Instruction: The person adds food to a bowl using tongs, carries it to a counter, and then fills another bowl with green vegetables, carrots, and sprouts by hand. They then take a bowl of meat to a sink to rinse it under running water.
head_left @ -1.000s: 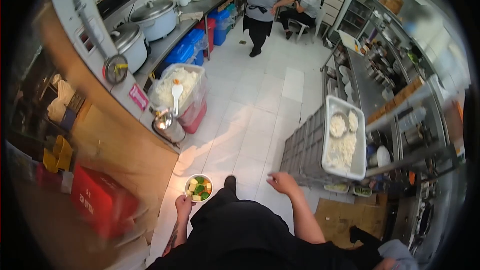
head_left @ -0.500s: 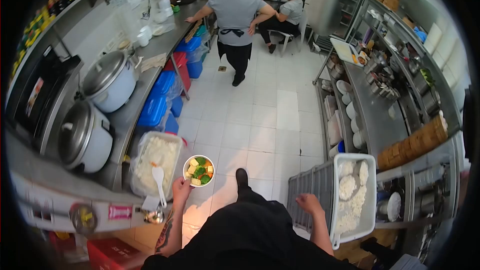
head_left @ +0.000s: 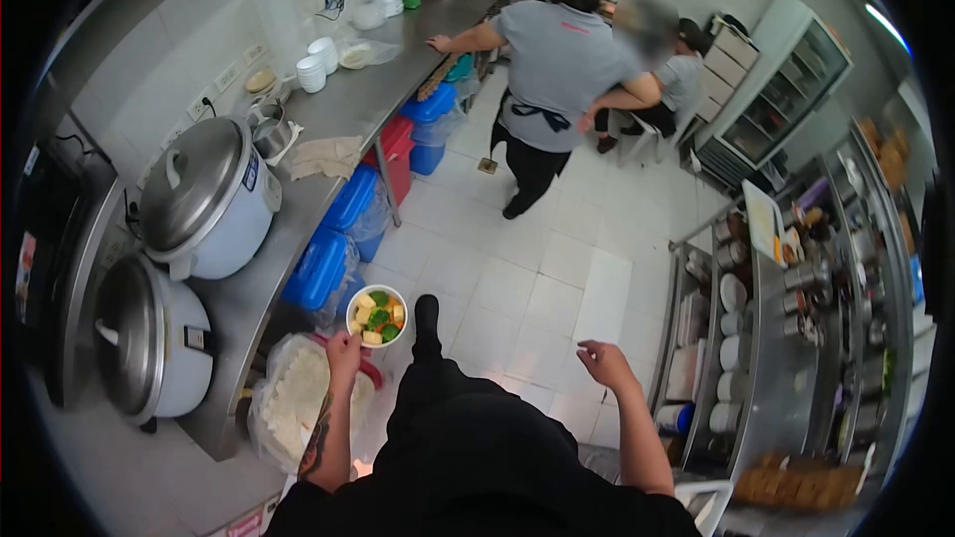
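Observation:
My left hand [head_left: 344, 352] grips the rim of a round white bowl [head_left: 350, 323] and carries it level in front of me. Inside lie broccoli florets [head_left: 378, 317], yellowish cubes and orange pieces. Below that hand, a plastic-lined tub of cooked rice [head_left: 298, 393] stands low on the left, partly covered by my forearm. My right hand [head_left: 606, 365] hangs free over the floor with its fingers apart and holds nothing.
Two large rice cookers [head_left: 204, 199] stand on the left steel counter [head_left: 373, 70]. Blue lidded bins [head_left: 316, 268] sit beneath it. One co-worker [head_left: 562, 70] stands ahead, another person sits behind. Steel shelving [head_left: 766, 338] with bowls and pots lines the right.
I have stepped forward and my view has turned left. The rice tub and the right-hand tray have slid lower in view. The bowl is still in my left hand; my right fingers have loosened.

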A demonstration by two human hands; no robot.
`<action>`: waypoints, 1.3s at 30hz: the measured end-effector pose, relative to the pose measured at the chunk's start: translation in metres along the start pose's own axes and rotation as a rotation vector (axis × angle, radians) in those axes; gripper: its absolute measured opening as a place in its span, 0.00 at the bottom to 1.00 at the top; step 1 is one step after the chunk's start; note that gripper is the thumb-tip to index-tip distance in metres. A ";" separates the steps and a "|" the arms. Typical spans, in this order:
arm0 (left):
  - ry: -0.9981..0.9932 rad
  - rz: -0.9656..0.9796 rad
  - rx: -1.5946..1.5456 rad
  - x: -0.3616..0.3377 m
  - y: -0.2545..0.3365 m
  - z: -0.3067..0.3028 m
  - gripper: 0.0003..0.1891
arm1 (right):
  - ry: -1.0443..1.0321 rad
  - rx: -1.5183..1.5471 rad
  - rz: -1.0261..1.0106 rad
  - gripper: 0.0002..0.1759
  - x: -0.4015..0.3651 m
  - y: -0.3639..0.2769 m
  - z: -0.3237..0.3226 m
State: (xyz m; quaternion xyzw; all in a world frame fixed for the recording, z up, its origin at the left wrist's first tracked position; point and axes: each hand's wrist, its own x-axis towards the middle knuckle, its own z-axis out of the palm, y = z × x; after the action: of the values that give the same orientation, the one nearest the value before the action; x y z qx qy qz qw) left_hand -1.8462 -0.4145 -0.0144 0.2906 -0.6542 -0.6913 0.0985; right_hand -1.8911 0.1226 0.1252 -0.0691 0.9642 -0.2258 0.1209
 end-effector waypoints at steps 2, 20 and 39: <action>0.012 0.034 0.003 0.084 0.007 0.021 0.12 | -0.004 -0.059 0.098 0.19 0.035 0.012 0.021; -0.247 0.067 -0.313 0.671 0.202 0.304 0.29 | -0.099 0.491 0.876 0.18 -0.032 0.132 0.189; 0.995 -0.262 -0.104 -0.171 -0.064 0.104 0.19 | -0.457 -0.271 0.547 0.12 0.626 0.290 -0.049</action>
State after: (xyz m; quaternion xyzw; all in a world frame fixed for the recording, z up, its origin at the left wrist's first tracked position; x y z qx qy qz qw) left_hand -1.7463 -0.2303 -0.0318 0.6585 -0.4511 -0.5075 0.3244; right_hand -2.5287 0.2835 -0.0899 0.1266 0.9163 -0.0344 0.3785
